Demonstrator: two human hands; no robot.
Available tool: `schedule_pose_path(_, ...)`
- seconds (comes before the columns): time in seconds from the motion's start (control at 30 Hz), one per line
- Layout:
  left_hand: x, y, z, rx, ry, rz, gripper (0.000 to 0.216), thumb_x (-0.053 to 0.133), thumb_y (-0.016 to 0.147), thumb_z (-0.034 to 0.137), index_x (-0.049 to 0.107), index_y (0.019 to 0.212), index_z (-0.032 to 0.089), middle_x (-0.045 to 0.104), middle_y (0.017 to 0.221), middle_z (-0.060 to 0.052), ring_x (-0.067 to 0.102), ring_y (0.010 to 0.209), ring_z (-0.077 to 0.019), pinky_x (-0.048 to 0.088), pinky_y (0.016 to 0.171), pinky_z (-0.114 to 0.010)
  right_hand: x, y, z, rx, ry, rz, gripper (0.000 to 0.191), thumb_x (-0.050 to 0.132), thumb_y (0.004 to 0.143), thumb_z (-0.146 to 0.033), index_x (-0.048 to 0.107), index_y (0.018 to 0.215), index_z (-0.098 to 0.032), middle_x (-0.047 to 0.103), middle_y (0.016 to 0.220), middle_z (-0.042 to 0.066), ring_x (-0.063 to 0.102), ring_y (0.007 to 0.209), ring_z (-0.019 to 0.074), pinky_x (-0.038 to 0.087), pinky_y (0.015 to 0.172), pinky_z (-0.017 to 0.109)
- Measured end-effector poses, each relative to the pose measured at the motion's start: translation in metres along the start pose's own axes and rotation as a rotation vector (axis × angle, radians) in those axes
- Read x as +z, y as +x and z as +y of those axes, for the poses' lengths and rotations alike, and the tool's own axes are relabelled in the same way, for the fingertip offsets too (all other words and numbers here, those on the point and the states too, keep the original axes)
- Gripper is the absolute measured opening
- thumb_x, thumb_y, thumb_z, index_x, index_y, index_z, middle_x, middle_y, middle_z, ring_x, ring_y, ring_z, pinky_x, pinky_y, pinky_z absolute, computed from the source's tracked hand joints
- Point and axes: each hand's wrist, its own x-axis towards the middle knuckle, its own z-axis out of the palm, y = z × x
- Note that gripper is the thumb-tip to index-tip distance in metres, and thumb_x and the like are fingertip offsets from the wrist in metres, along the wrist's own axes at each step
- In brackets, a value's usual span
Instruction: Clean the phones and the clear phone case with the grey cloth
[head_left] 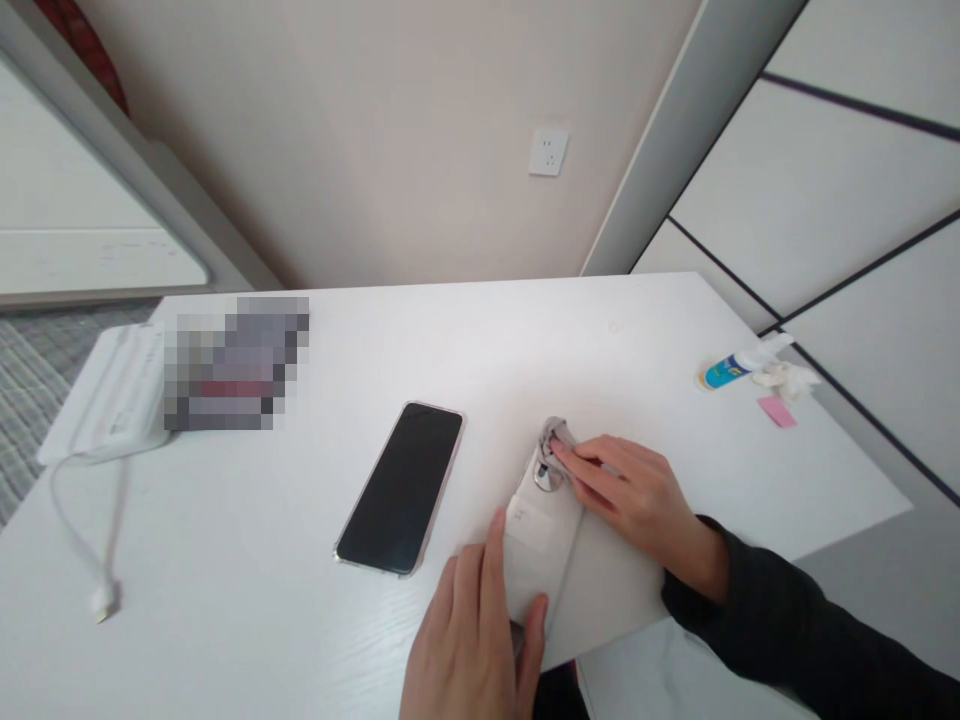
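Observation:
A pale grey soft pouch point(541, 545) with a metal snap lies on the white table point(480, 340) near its front edge. My left hand point(472, 640) grips the pouch's near end, thumb on one side and fingers on the other. My right hand point(626, 490) pinches a small grey cloth point(556, 436) at the pouch's far, open end. A black smartphone point(401, 487) lies face up just left of the pouch, touched by neither hand.
A white power strip point(112, 395) with a loose white cable point(82, 530) sits at the table's left, next to a blurred-out item. At the right corner lie a small blue-and-white tube point(726, 371), crumpled tissue point(784, 376) and a pink slip point(776, 411). A wall socket point(548, 151) is behind.

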Motion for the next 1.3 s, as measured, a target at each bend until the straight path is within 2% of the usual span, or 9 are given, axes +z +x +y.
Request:
schedule_pose_path(0.13,0.001,-0.003,0.007,0.013,0.064,0.005,0.07,0.049,0.101,0.054,0.047,0.145,0.0,0.066,0.114,-0.017,0.068,0.098,-0.0252,0.061,0.082,-0.034,-0.006,-0.008,-0.028,-0.155,0.089,-0.068,0.025,0.059,0.1,-0.013,0.068,0.123,-0.009,0.07,0.087,0.004,0.061,0.071,0.0151,0.051,0.063,0.03)
schedule_pose_path(0.2,0.001,-0.005,0.007,0.012,0.072,0.003,0.068,0.051,0.1,0.05,0.047,0.145,0.0,0.063,0.118,-0.019,0.065,0.104,-0.027,0.06,0.086,-0.036,-0.01,-0.008,-0.024,-0.208,0.089,-0.105,0.025,0.058,0.101,-0.014,0.068,0.124,-0.011,0.071,0.087,0.004,0.061,0.071,0.015,0.05,0.062,0.03)
schedule_pose_path(0.37,0.0,-0.005,0.004,-0.01,0.082,0.02,0.067,0.057,0.097,0.049,0.052,0.14,-0.001,0.055,0.126,-0.024,0.059,0.108,-0.033,0.059,0.087,-0.046,-0.012,-0.003,-0.008,-0.082,-0.09,-0.06,0.024,0.057,0.101,-0.013,0.069,0.122,-0.012,0.071,0.09,0.005,0.062,0.078,0.0161,0.05,0.068,0.031)
schedule_pose_path(0.53,-0.002,-0.005,0.001,0.001,0.043,-0.032,0.065,0.057,0.098,0.049,0.05,0.14,0.001,0.056,0.124,-0.02,0.056,0.112,-0.0314,0.057,0.092,-0.044,-0.01,0.002,-0.023,-0.288,0.098,-0.207,0.022,0.052,0.105,-0.019,0.07,0.115,-0.015,0.069,0.085,0.002,0.058,0.074,0.0146,0.045,0.063,0.031)
schedule_pose_path(0.7,-0.004,-0.006,-0.001,-0.045,0.005,-0.013,0.079,0.056,0.096,0.06,0.044,0.146,0.0,0.057,0.121,-0.018,0.057,0.11,-0.0292,0.056,0.092,-0.041,-0.01,0.007,-0.016,-0.13,-0.158,-0.094,0.022,0.057,0.101,-0.012,0.07,0.118,-0.01,0.069,0.089,0.006,0.059,0.079,0.0179,0.046,0.069,0.034)
schedule_pose_path(0.83,-0.004,-0.006,-0.001,-0.041,0.007,0.003,0.076,0.049,0.101,0.056,0.039,0.15,-0.002,0.059,0.121,-0.019,0.057,0.109,-0.0289,0.054,0.093,-0.042,-0.009,0.006,-0.026,-0.344,0.158,-0.283,0.022,0.053,0.105,-0.02,0.07,0.117,-0.015,0.067,0.086,0.002,0.057,0.075,0.0151,0.046,0.067,0.032)
schedule_pose_path(1.0,-0.004,-0.005,-0.001,-0.057,0.005,0.006,0.079,0.057,0.096,0.059,0.042,0.148,0.001,0.059,0.117,-0.017,0.057,0.105,-0.0297,0.054,0.089,-0.042,-0.009,0.011,-0.016,-0.126,-0.214,-0.089,0.021,0.054,0.102,-0.011,0.069,0.116,-0.01,0.069,0.088,0.007,0.059,0.078,0.0185,0.045,0.069,0.034)
schedule_pose_path(1.17,-0.004,-0.004,-0.001,-0.044,0.015,-0.013,0.072,0.052,0.1,0.053,0.042,0.147,-0.001,0.059,0.113,-0.017,0.056,0.101,-0.029,0.052,0.088,-0.044,-0.007,0.013,-0.025,-0.356,0.109,-0.26,0.021,0.05,0.106,-0.02,0.07,0.111,-0.016,0.068,0.084,0.002,0.057,0.074,0.0156,0.044,0.065,0.031)
schedule_pose_path(1.3,-0.004,-0.005,-0.001,-0.064,0.0,-0.012,0.083,0.06,0.094,0.058,0.04,0.148,-0.002,0.058,0.114,-0.016,0.055,0.102,-0.0295,0.051,0.09,-0.044,-0.009,0.012,-0.008,-0.109,-0.181,-0.091,0.02,0.053,0.104,-0.016,0.07,0.114,-0.013,0.071,0.09,0.007,0.06,0.08,0.0183,0.046,0.071,0.033)
